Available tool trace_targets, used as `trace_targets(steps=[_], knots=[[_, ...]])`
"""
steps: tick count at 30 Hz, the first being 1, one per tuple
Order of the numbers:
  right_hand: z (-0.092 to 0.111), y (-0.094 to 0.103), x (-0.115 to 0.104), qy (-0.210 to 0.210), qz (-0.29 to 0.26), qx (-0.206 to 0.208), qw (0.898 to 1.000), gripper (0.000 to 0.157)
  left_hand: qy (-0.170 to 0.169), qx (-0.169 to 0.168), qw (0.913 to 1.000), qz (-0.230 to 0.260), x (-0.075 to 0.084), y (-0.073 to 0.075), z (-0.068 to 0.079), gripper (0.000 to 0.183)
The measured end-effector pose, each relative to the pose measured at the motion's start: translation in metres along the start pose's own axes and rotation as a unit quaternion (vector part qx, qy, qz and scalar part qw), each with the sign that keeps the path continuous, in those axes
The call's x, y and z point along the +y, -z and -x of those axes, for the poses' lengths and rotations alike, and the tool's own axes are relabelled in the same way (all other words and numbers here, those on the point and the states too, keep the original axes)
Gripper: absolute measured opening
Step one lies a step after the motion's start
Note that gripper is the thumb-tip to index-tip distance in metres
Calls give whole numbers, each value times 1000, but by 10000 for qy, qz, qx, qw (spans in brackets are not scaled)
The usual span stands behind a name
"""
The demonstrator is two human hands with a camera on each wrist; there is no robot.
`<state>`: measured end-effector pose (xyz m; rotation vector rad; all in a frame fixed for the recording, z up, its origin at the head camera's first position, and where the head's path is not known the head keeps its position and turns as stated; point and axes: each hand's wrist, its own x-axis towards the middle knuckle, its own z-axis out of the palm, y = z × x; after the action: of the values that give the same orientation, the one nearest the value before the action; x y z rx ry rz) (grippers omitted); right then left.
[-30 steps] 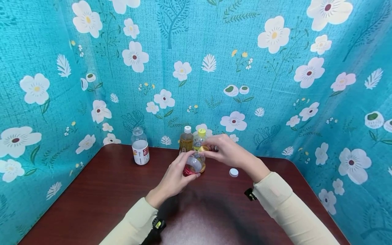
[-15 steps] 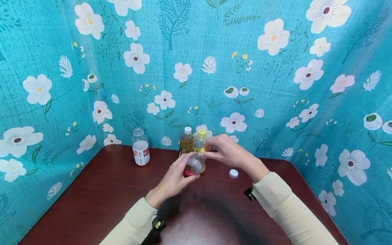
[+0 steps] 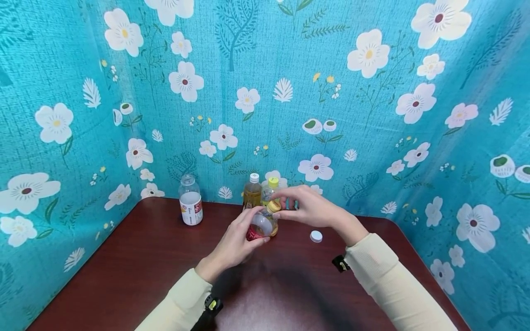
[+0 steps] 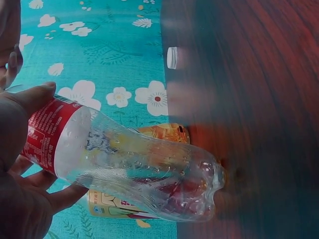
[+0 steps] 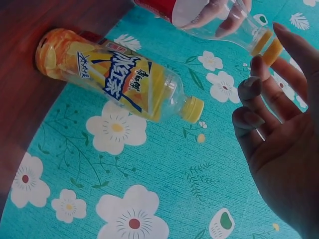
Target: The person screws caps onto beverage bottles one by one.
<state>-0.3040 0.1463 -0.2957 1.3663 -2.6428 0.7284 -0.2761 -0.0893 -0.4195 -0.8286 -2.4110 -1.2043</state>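
Observation:
My left hand (image 3: 238,234) grips a clear plastic bottle (image 4: 144,164) by its red label (image 4: 47,132). In the head view the bottle is tilted, its base toward me and its neck up and to the right. A yellow-orange bottle cap (image 5: 272,52) sits at the neck, with a band of the same colour just below it. My right hand (image 3: 308,207) has its thumb and index fingertips at opposite sides of this cap, the other fingers bent behind. Through the clear bottle, the left wrist view shows drops on the wall.
Behind the hands stand a brown tea-coloured bottle with a white cap (image 3: 251,191) and a yellow-labelled bottle (image 5: 112,77) with a yellow cap. At the back left is an uncapped bottle with a white label (image 3: 191,207). A loose white cap (image 3: 316,236) lies right on the dark table (image 3: 165,266).
My right thumb and index finger have spread a little, and more of the yellow-orange cap shows between them. The left hand and its bottle stay nearly in place.

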Motion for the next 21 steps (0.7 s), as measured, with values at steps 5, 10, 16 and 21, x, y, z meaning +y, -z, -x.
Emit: trace_targets(steps=[5,10,16,21], knots=[[-4,-6,2,72,-113,269,9995,20,-41,-31,10000,13,-2,0,-1,76],[-8,-12,1,6,102,720,9974,18,57,-34,10000,50,-3,0,-1,77],[-6,-11,5,-183,-24,572,9982,29,19,94,10000,13,-5,-1,-1,77],[-2,-8,8,-163,-541,64,9984,42,113,57,9999,37,-5,0,-2,76]])
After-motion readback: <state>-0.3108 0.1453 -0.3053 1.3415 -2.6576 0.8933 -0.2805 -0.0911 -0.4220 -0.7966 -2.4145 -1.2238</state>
